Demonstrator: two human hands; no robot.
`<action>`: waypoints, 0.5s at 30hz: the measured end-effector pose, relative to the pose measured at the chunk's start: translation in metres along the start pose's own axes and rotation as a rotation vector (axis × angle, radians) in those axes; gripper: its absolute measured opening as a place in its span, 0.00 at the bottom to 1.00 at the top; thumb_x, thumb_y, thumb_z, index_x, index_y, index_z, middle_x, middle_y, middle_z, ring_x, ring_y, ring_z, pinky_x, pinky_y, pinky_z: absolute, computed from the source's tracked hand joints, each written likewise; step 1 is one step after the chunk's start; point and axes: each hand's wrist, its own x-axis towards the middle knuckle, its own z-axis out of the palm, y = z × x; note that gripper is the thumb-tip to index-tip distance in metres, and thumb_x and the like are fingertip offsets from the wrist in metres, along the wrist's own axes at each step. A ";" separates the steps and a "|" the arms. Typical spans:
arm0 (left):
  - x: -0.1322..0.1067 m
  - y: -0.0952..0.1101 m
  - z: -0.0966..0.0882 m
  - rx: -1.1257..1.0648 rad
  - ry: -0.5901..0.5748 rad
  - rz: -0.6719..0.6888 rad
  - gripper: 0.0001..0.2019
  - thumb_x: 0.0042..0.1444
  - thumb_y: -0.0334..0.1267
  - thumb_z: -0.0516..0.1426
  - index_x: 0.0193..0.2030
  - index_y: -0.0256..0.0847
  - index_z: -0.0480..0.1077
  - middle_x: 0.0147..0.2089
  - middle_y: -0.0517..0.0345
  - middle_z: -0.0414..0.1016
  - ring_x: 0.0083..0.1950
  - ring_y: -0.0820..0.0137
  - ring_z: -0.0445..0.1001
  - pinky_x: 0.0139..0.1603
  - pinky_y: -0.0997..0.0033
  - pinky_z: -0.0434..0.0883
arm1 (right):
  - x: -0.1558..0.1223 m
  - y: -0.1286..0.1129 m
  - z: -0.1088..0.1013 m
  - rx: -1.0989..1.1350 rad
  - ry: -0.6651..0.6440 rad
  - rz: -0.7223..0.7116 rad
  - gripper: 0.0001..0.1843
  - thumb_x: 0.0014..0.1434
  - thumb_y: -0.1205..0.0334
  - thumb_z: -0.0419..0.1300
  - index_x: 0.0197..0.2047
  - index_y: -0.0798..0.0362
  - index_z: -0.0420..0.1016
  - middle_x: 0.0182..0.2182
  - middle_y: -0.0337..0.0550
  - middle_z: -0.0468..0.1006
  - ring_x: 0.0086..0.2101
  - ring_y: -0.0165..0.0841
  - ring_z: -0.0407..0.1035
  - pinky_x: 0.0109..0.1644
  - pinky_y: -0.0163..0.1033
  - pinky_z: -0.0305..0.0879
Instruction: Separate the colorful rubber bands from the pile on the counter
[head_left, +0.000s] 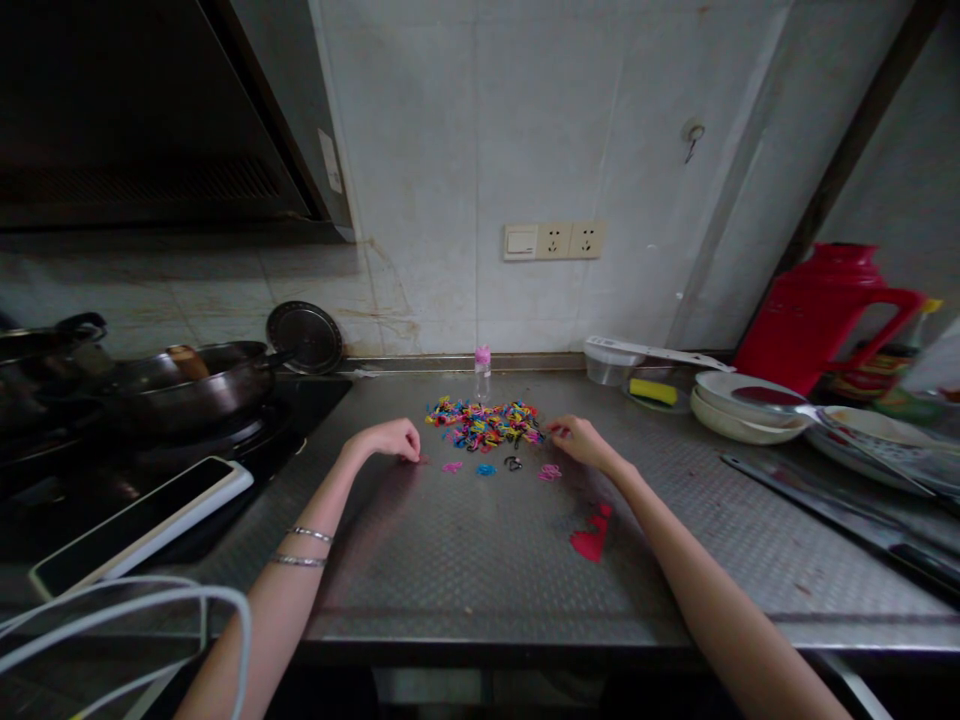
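A heap of small, many-coloured loops that look like rubber bands [487,424] lies on the metal counter. Left of it, my left hand [391,438] is closed, its fingertips down on the counter beside a small reddish bit [424,460]. My right hand [579,440] reaches the heap's right edge with fingers drawn together; what they pinch is too small to name. In front of the heap sit small sorted groups: pink [451,467], blue [486,469], black [513,463] and pink loops [550,472]. Behind it stands a small clear bottle with a pink cap [482,372].
A red cut-out piece [591,535] lies near my right forearm. Rightward are a knife [825,505], stacked bowls [742,425], a yellow sponge [652,391] and a red thermos jug [806,315]. Leftward are a pan [202,390], a phone-like device [139,525] and white cables [225,592].
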 end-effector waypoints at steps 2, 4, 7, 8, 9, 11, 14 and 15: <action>-0.001 -0.002 -0.001 0.015 0.011 -0.007 0.09 0.35 0.39 0.57 0.23 0.37 0.74 0.20 0.60 0.70 0.22 0.75 0.62 0.24 0.78 0.55 | 0.001 0.002 0.002 -0.015 -0.003 -0.011 0.18 0.48 0.66 0.53 0.43 0.55 0.75 0.38 0.47 0.76 0.34 0.33 0.68 0.41 0.33 0.61; -0.001 -0.004 -0.003 0.024 0.006 -0.010 0.10 0.35 0.39 0.57 0.24 0.37 0.74 0.20 0.60 0.70 0.22 0.76 0.62 0.23 0.78 0.55 | 0.001 0.004 0.004 -0.030 -0.009 -0.019 0.18 0.48 0.65 0.53 0.43 0.55 0.74 0.38 0.47 0.75 0.34 0.32 0.68 0.40 0.33 0.61; -0.002 -0.006 -0.004 0.030 -0.014 -0.010 0.11 0.36 0.39 0.57 0.26 0.36 0.74 0.21 0.60 0.69 0.22 0.76 0.61 0.23 0.79 0.55 | 0.001 0.004 0.006 -0.042 -0.018 -0.026 0.18 0.48 0.64 0.54 0.43 0.55 0.74 0.37 0.47 0.75 0.34 0.32 0.67 0.40 0.33 0.61; -0.002 -0.006 -0.004 0.032 -0.020 -0.010 0.11 0.36 0.39 0.57 0.26 0.36 0.74 0.21 0.60 0.69 0.22 0.76 0.61 0.23 0.78 0.55 | 0.001 0.004 0.006 -0.042 -0.021 -0.028 0.18 0.48 0.63 0.54 0.43 0.55 0.74 0.37 0.47 0.75 0.33 0.32 0.67 0.40 0.33 0.61; -0.003 -0.006 -0.005 0.031 -0.023 -0.008 0.11 0.36 0.39 0.56 0.26 0.36 0.74 0.21 0.60 0.69 0.22 0.76 0.61 0.23 0.78 0.55 | 0.001 0.004 0.006 -0.040 -0.025 -0.031 0.17 0.48 0.63 0.54 0.43 0.55 0.74 0.37 0.46 0.75 0.33 0.32 0.67 0.39 0.33 0.61; -0.003 -0.006 -0.005 0.022 -0.011 -0.001 0.10 0.37 0.39 0.56 0.26 0.36 0.74 0.21 0.60 0.69 0.22 0.76 0.61 0.23 0.78 0.55 | 0.001 0.004 0.007 -0.041 -0.033 -0.045 0.17 0.49 0.62 0.55 0.42 0.54 0.75 0.36 0.45 0.74 0.33 0.32 0.67 0.40 0.33 0.60; -0.002 -0.002 -0.004 0.014 0.055 0.000 0.10 0.37 0.40 0.56 0.25 0.35 0.73 0.20 0.60 0.69 0.22 0.76 0.61 0.23 0.78 0.55 | 0.002 0.002 0.008 -0.045 -0.029 -0.089 0.16 0.49 0.58 0.56 0.40 0.53 0.75 0.34 0.45 0.74 0.33 0.32 0.66 0.39 0.34 0.60; -0.002 0.001 -0.003 0.016 0.085 -0.002 0.10 0.38 0.40 0.56 0.24 0.35 0.73 0.20 0.60 0.68 0.22 0.76 0.61 0.23 0.78 0.55 | 0.002 0.001 0.008 -0.044 -0.021 -0.104 0.16 0.49 0.57 0.56 0.39 0.53 0.76 0.34 0.45 0.74 0.32 0.32 0.66 0.39 0.34 0.60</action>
